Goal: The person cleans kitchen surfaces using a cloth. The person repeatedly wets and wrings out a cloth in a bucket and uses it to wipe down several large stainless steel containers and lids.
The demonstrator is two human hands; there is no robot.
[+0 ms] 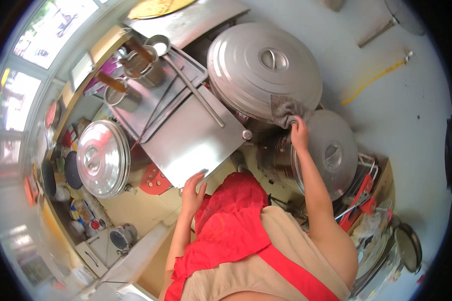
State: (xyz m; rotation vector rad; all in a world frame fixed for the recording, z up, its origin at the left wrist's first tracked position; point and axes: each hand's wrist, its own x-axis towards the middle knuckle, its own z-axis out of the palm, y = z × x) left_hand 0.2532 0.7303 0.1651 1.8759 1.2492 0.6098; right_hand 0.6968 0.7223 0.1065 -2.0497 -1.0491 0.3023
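My right hand (300,134) grips a grey-brown cloth (286,109), which hangs against the front rim of a large round metal pot lid (245,67). Below that hand is a second pot with a flatter metal lid (333,131); my forearm passes over it. My left hand (193,193) has its fingers apart and holds nothing, beside the near corner of a stainless steel worktop (199,139). A long metal ladle (196,92) lies across the worktop, its bowl at the far end near several metal containers.
At left stands a pot with a shiny domed lid (94,158). A red perforated stool (154,178) is under the worktop's left side. Metal canisters (122,98) with wooden-handled tools stand on a tray. A flatbread (154,7) lies at the top. A rack and red-handled tool (358,203) are at right.
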